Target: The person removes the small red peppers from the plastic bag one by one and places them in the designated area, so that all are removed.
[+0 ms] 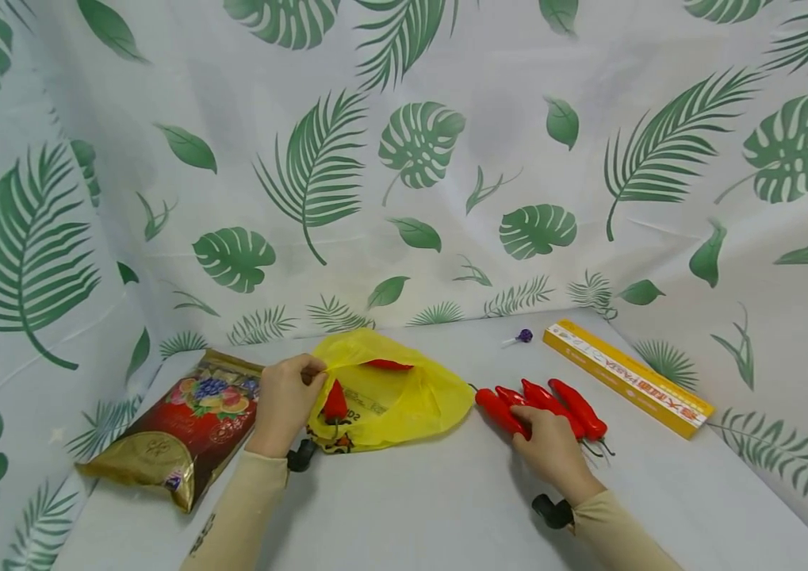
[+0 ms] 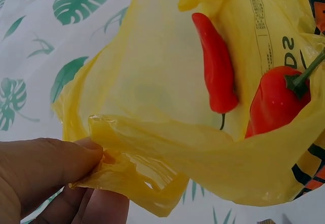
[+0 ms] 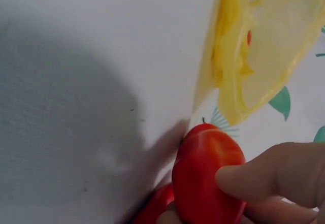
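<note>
The left hand (image 1: 288, 400) pinched the rim of a translucent yellow plastic bag (image 1: 442, 396). The right hand (image 1: 549, 446), thumb and fingers clamped, held a glossy, elongated red pepper (image 1: 495, 411) just beside it, judged light, firm, slippery, best gripped mid-body.

Head view: bright, even, diffuse light; soft shadows on the tabletop (image 1: 411, 507) beside the left sleeve (image 1: 239, 515) and right sleeve (image 1: 625, 531). Left wrist: dimmer, greyish; small glints on the yellow bag (image 2: 152, 82). Right wrist: dim, softly blurred (red pepper (image 3: 200, 183) shows dull highlights); broad shadow at left.
</note>
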### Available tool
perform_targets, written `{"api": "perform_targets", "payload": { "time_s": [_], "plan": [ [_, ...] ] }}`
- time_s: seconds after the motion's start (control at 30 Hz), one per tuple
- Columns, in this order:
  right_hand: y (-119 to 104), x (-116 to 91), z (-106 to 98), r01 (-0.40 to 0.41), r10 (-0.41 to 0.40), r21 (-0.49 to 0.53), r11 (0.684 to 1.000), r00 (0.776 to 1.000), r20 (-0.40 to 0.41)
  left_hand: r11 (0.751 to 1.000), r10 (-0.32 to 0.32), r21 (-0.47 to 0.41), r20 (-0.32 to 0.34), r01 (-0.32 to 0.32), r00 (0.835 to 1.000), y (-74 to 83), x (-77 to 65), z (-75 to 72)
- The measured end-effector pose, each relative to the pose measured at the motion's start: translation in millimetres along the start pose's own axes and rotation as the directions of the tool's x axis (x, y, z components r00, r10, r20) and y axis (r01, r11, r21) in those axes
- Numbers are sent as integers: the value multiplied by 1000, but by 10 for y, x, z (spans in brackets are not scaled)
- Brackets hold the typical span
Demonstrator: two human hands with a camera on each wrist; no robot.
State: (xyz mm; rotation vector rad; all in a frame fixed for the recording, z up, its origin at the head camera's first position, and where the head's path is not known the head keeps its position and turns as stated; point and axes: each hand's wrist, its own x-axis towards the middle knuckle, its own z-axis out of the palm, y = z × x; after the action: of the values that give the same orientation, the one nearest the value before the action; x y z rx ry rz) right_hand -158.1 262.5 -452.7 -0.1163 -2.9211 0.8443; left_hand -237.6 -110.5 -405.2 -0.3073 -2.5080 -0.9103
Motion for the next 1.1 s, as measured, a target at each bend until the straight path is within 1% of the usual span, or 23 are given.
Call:
{"api": "perform_targets", "payload": {
  "time_s": [0.2, 0.37, 0.5, 0.67, 0.77, 0.87, 0.93, 0.97, 1.03, 1.1],
  "plan": [
    [8, 62, 25, -29, 29, -19, 999, 1000, -6, 1000, 1, 5, 3, -1, 1000, -6, -5, 8],
    [25, 107, 47, -61, 62, -30, 998, 998, 24, 1000, 5, 8, 7, -5, 1000, -4, -8, 23],
    [27, 129, 68, -75, 76, -40, 996, 997, 33, 1000, 8, 10, 4, -8, 1000, -1, -4, 20],
    [-46, 147, 47, -81, 81, -37, 996, 997, 5, 1000, 18, 10, -6, -18, 1000, 3, 1, 13],
    [-135, 189, 63, -30, 30, -5, 1000, 998, -59, 1000, 26, 8, -9, -26, 1000, 4, 1, 12],
    [-263, 270, 123, 71, -62, 78, 994, 992, -113, 1000, 28, 7, -8, -28, 1000, -2, -1, 18],
    [-372, 330, 195, 127, -112, 150, 980, 988, -105, 1000, 26, 6, -7, -26, 1000, -4, -3, 24],
    [-436, 362, 242, 147, -132, 185, 972, 987, -88, 1000, 24, 8, -6, -24, 1000, -6, -5, 28],
    [-575, 430, 364, 174, -169, 240, 955, 985, -41, 1000, 19, 10, -6, -19, 1000, -2, -8, 33],
    [-725, 500, 508, 205, -215, 267, 942, 977, 9, 1000, 14, 9, -8, -14, 1000, 7, -10, 41]
  ]
}}
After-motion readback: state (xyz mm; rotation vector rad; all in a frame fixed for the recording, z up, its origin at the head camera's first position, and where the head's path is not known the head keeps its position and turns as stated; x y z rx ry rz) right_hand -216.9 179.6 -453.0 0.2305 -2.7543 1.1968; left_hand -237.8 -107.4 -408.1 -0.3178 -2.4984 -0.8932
